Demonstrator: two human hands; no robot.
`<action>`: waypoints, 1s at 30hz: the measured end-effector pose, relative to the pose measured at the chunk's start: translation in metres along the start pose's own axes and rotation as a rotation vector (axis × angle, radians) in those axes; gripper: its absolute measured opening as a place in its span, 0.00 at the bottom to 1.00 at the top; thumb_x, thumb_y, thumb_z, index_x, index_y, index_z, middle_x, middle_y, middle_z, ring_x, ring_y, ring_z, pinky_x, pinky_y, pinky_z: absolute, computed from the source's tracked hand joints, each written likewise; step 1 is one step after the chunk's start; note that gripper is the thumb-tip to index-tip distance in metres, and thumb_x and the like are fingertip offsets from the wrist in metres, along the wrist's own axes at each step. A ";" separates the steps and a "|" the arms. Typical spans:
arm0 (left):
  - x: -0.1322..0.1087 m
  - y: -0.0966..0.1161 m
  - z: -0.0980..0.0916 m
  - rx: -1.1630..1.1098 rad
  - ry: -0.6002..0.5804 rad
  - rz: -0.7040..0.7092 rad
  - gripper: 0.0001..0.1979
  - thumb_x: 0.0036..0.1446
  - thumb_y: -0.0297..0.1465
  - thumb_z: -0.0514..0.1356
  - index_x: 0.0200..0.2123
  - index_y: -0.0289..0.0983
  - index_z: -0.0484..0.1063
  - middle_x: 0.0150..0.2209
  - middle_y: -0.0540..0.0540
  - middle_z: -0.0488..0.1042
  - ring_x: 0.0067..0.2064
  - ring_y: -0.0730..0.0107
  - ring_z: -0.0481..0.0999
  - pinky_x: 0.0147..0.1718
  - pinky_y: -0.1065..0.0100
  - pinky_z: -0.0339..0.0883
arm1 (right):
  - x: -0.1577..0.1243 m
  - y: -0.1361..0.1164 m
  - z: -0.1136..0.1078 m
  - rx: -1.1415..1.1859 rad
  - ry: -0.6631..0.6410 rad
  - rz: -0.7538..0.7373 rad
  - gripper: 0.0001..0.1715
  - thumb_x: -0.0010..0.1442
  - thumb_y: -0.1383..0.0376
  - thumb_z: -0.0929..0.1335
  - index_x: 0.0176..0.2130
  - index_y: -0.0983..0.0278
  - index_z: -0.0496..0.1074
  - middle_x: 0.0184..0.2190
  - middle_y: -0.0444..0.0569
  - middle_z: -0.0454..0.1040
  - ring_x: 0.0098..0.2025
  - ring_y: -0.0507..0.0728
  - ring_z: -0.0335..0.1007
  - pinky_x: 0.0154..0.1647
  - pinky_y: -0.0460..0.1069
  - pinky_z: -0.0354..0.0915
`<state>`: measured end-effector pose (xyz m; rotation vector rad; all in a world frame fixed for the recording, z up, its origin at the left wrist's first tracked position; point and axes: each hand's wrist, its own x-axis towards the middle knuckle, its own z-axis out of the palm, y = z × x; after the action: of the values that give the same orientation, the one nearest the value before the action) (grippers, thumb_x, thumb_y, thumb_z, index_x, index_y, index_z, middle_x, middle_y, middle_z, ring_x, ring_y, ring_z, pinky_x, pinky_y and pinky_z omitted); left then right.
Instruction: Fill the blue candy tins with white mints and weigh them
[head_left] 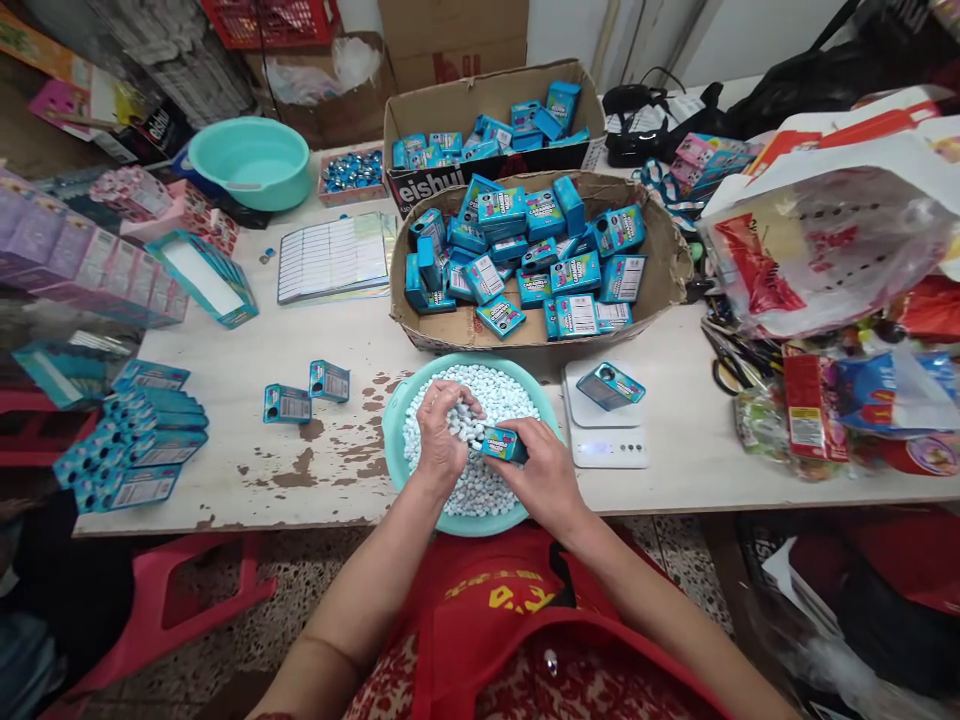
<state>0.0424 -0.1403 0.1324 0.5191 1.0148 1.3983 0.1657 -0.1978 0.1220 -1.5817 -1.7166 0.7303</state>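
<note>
Over a turquoise basin (395,440) full of small white candies (487,492), my left hand (444,430) is cupped and closed around several candies. Its fingers curl toward the mouth of a small blue candy box (504,444). My right hand (544,470) grips that box, which lies tilted on its side with its open end facing the left hand. Candies sit at the box's opening. Just right of the basin, another blue box (611,386) rests on a white digital scale (606,447).
Behind the basin stands a cut-down carton (450,328) of blue boxes, with a second carton (491,88) beyond. Two boxes (287,403) stand left; stacked boxes (154,440) fill the left edge. Scissors (724,360) and bagged sweets (877,400) lie right. An empty basin (251,165) sits back left.
</note>
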 end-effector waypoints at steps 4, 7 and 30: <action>0.002 0.007 0.007 -0.038 0.026 0.047 0.10 0.48 0.33 0.62 0.24 0.36 0.63 0.23 0.54 0.66 0.23 0.78 0.68 0.30 0.69 0.69 | 0.006 -0.009 -0.005 0.014 0.043 -0.037 0.17 0.52 0.65 0.73 0.42 0.61 0.69 0.38 0.50 0.74 0.43 0.61 0.70 0.43 0.55 0.66; 0.005 0.011 0.013 -0.011 0.064 0.027 0.11 0.48 0.34 0.63 0.24 0.36 0.63 0.23 0.53 0.66 0.23 0.77 0.69 0.25 0.71 0.67 | 0.010 -0.009 -0.007 0.013 0.053 -0.030 0.17 0.52 0.64 0.73 0.42 0.61 0.69 0.38 0.50 0.74 0.43 0.61 0.70 0.43 0.55 0.66; 0.011 0.011 0.026 0.160 0.085 0.144 0.17 0.49 0.41 0.66 0.23 0.36 0.65 0.20 0.54 0.64 0.21 0.80 0.64 0.22 0.75 0.62 | 0.020 -0.010 -0.007 0.173 0.060 0.078 0.16 0.50 0.65 0.73 0.40 0.60 0.71 0.39 0.49 0.75 0.44 0.60 0.71 0.44 0.54 0.66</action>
<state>0.0567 -0.1215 0.1517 0.6660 1.1841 1.4835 0.1648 -0.1797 0.1365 -1.5416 -1.5140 0.8380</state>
